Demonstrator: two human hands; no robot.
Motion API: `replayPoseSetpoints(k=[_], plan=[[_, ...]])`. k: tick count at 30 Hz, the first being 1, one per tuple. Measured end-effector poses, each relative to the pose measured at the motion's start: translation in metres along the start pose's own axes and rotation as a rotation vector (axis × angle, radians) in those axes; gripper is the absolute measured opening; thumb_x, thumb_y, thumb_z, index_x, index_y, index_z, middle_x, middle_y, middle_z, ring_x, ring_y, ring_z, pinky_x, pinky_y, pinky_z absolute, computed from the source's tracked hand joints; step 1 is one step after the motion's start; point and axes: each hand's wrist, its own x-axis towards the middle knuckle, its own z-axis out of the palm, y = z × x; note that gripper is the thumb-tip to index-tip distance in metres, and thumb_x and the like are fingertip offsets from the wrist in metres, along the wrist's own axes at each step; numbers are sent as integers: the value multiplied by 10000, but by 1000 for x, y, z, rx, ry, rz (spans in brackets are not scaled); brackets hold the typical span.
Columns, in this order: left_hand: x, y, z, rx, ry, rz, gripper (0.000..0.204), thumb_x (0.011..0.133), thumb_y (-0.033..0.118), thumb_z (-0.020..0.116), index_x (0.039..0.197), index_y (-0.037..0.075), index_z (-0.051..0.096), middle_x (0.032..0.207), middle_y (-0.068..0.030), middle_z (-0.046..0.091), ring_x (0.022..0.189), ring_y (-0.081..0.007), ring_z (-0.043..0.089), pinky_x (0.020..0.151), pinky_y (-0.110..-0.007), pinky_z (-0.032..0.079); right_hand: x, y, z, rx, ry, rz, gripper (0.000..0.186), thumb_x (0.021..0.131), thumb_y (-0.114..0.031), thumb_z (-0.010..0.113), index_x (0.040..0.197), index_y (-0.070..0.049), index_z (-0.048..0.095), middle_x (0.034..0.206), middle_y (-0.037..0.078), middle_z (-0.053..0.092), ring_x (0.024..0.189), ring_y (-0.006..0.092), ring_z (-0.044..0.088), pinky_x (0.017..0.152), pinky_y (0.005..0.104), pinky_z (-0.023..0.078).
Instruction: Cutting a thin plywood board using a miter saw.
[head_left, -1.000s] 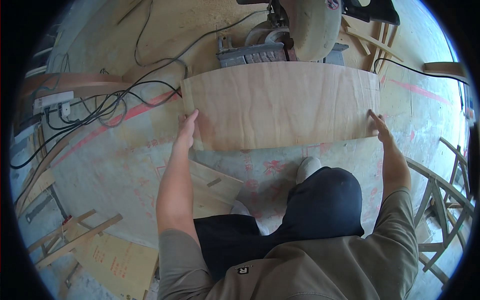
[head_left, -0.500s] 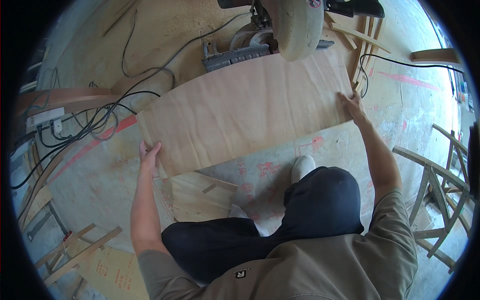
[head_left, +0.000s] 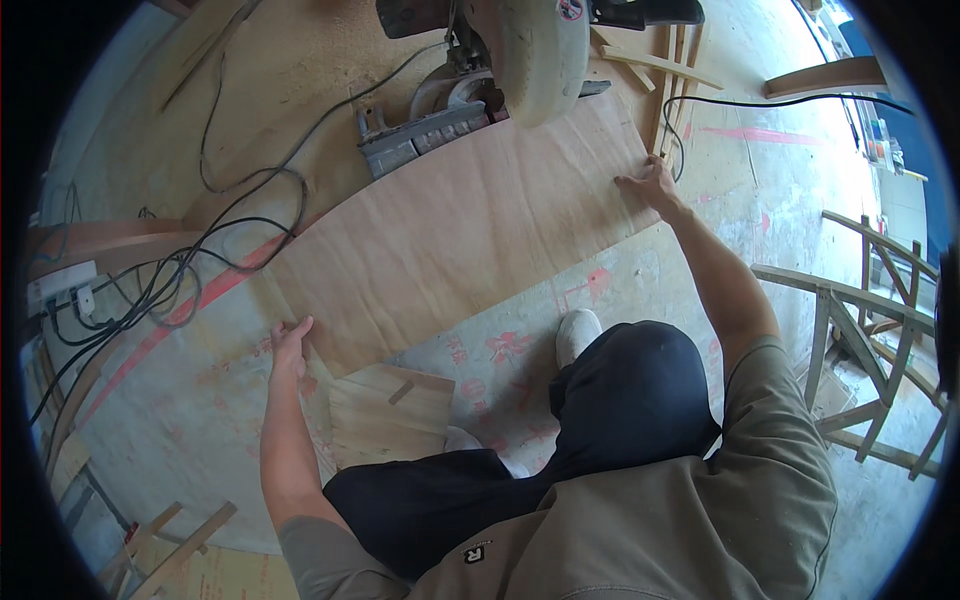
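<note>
A wide plywood panel [head_left: 450,235] with a curved far edge spans the middle of the view. My left hand [head_left: 290,348] holds its near left end, thumb at the edge. At the opposite end, my right hand [head_left: 655,188] grips the right edge, fingertips over the top face. The panel's far edge lies against the dark metal base of a power saw [head_left: 430,135]. A pale rounded guard [head_left: 545,60] on that saw hangs over the panel's far side and hides its blade.
Black cables [head_left: 185,255] run from a white power strip [head_left: 62,283] at left. A plywood offcut [head_left: 390,420] lies by my foot. Wood strips [head_left: 672,75] lie beyond the panel's right end. A wooden frame stand [head_left: 870,330] is at right. Sawdust [head_left: 330,60] covers the far board.
The whole view has turned, so the saw and panel appear farther left and more slanted. Both hands stay on the panel's ends.
</note>
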Motion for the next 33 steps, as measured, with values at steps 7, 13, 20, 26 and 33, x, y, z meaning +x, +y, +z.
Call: replayPoseSetpoints(k=[7, 13, 20, 26, 33], plan=[[7, -7, 0, -14, -32, 78, 1047, 744, 327, 861, 1506, 35, 205, 1456, -177, 406, 1313, -302, 424, 1068, -451, 361, 2, 0, -5, -6, -10, 7, 1069, 623, -426, 922, 1418, 37, 378, 1312, 195, 530, 1180, 287, 550, 1006, 371, 471], [-8, 3, -2, -37, 15, 5, 878, 754, 253, 854, 1419, 7, 336, 1341, -154, 477, 1225, -264, 478, 1013, -434, 416, 10, 7, 8, 130, -34, 9, 1074, 630, -413, 920, 1427, 48, 368, 1313, 191, 533, 1190, 283, 547, 993, 369, 473], [-16, 21, 7, 125, 130, 15, 935, 709, 279, 878, 1405, 9, 314, 1314, -162, 497, 1184, -290, 518, 1006, -455, 418, -67, -33, 47, -424, 140, -869, 953, 670, -313, 870, 1466, -113, 386, 1492, 188, 396, 1409, 358, 330, 1137, 499, 280], [-34, 31, 5, 122, 92, 29, 1001, 693, 264, 881, 1422, -17, 256, 1364, -213, 478, 1246, -329, 509, 1023, -465, 426, -197, -160, 116, -900, -522, -1404, 1032, 684, -473, 824, 1532, -252, 280, 1596, 187, 194, 1467, 446, 167, 1100, 702, 214], [-11, 11, 3, 169, 186, 198, 1007, 620, 332, 911, 1361, -81, 368, 1354, -249, 496, 1248, -336, 518, 1025, -419, 441, -193, -146, 156, -1043, -320, -1513, 717, 892, -184, 633, 1520, -227, 290, 1565, 281, 185, 1381, 602, 217, 940, 795, 345]])
